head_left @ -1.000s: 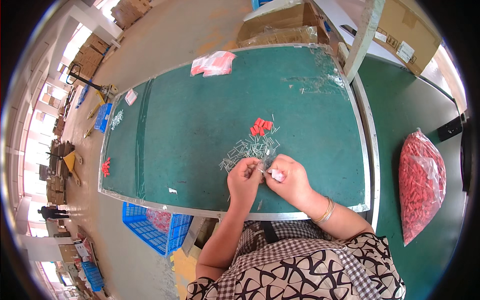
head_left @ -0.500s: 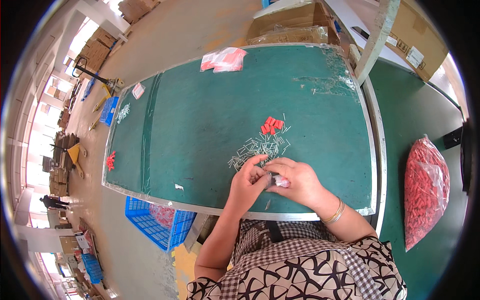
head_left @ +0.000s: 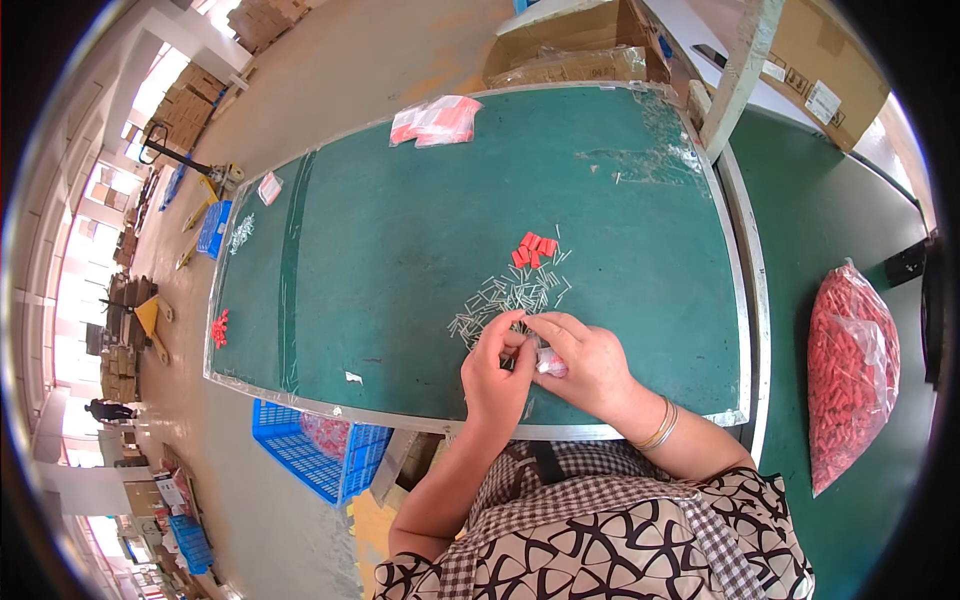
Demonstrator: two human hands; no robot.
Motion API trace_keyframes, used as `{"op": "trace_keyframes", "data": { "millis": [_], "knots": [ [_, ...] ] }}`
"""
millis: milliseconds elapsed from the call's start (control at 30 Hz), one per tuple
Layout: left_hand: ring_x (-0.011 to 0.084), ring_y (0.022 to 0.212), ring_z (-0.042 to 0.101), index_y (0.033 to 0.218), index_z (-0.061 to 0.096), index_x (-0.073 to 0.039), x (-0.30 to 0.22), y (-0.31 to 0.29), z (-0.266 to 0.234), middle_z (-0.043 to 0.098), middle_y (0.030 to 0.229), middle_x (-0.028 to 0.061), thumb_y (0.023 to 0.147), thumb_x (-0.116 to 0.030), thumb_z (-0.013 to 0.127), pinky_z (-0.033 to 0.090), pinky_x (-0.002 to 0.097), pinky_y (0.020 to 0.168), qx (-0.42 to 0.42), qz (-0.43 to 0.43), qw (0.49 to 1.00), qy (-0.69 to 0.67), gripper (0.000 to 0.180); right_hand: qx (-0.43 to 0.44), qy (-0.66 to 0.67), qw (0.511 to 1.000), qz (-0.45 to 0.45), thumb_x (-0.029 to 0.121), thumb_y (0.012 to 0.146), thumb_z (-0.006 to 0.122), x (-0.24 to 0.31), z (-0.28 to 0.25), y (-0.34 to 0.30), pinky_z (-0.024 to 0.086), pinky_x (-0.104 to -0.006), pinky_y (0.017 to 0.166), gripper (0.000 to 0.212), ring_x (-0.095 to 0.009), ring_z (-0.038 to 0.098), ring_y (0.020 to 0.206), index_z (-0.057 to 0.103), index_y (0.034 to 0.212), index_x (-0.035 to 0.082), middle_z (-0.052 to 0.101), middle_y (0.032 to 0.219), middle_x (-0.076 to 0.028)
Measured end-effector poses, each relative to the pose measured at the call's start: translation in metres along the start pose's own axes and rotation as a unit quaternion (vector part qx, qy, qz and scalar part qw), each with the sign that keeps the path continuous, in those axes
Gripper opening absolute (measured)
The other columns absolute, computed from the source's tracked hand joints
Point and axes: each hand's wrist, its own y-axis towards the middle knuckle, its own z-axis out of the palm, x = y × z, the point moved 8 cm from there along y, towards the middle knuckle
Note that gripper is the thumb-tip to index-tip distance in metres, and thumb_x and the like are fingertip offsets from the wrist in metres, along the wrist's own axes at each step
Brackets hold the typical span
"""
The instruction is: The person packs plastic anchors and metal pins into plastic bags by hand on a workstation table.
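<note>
The tabletop (head_left: 400, 240) is green, the thin pins (head_left: 490, 296) silvery grey, the small cylinders (head_left: 532, 249) red, the small packet (head_left: 551, 365) white and pink. The blouse (head_left: 580, 545) bears black loops on cream, the apron (head_left: 712, 540) a brown-and-white check; the crate (head_left: 360, 465) is blue.

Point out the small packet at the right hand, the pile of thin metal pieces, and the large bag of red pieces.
Small packet (head_left: 551, 363): head view, its visible pale part.
Pile of thin metal pieces (head_left: 513, 293): head view, near its middle.
Large bag of red pieces (head_left: 848, 380): head view, middle of its side.
</note>
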Motion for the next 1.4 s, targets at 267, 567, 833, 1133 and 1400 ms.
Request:
{"op": "trace_keyframes", "data": {
  "millis": [267,567,833,1133,1400],
  "knots": [
    [0.0064,0.067,0.056,0.105,0.06,-0.002,0.027,0.017,-0.022,0.062,0.078,0.0031,0.08,0.003,0.062,0.046,0.021,0.062,-0.001,-0.063,0.99,-0.125,0.025,-0.01,0.104,0.993,0.062,0.02,0.066,0.079,-0.01,-0.007,0.001,0.051,-0.0346,0.064,0.052,-0.027,0.063,0.079,0.058,0.111,0.006,0.063,0.094,-0.009],
    [0.0317,0.082,0.059,0.084,0.064,0.0,0.039,0.07,-0.029,0.062,0.086,0.0139,0.072,-0.009,0.068,0.048,0.0402,0.073,0.083,0.099,0.914,0.384,0.015,0.022,0.104,0.991,0.083,0.021,0.066,0.079,-0.008,-0.003,0.0,0.05,-0.0341,0.063,0.049,-0.027,0.061,0.075,0.06,0.109,0.007,0.062,0.088,-0.008],
    [0.0345,0.075,0.059,0.072,0.058,0.0,0.052,0.089,-0.005,0.061,0.079,0.0175,0.071,-0.006,0.059,0.048,0.044,0.069,0.171,0.111,0.866,0.457,0.007,0.003,0.097,0.994,0.055,0.02,0.066,0.079,-0.008,-0.005,0.002,0.049,-0.0343,0.061,0.049,-0.028,0.06,0.073,0.06,0.109,0.008,0.061,0.085,-0.008],
    [0.0318,0.069,0.058,0.072,0.057,-0.002,0.041,0.094,-0.024,0.059,0.072,0.0132,0.069,-0.007,0.063,0.047,0.0408,0.063,0.125,0.148,0.912,0.363,0.008,0.009,0.103,0.993,0.061,0.02,0.066,0.079,-0.007,-0.009,0.001,0.049,-0.0348,0.06,0.049,-0.028,0.061,0.072,0.06,0.109,0.008,0.061,0.086,-0.007],
    [0.032,0.074,0.059,0.074,0.059,-0.002,0.038,0.099,0.001,0.06,0.075,0.0134,0.072,-0.006,0.062,0.048,0.0421,0.068,0.144,0.203,0.898,0.362,0.006,0.004,0.099,0.993,0.059,0.02,0.066,0.079,-0.009,-0.007,0.002,0.048,-0.0352,0.06,0.048,-0.028,0.061,0.072,0.06,0.109,0.008,0.061,0.086,-0.007]
  ]
}}
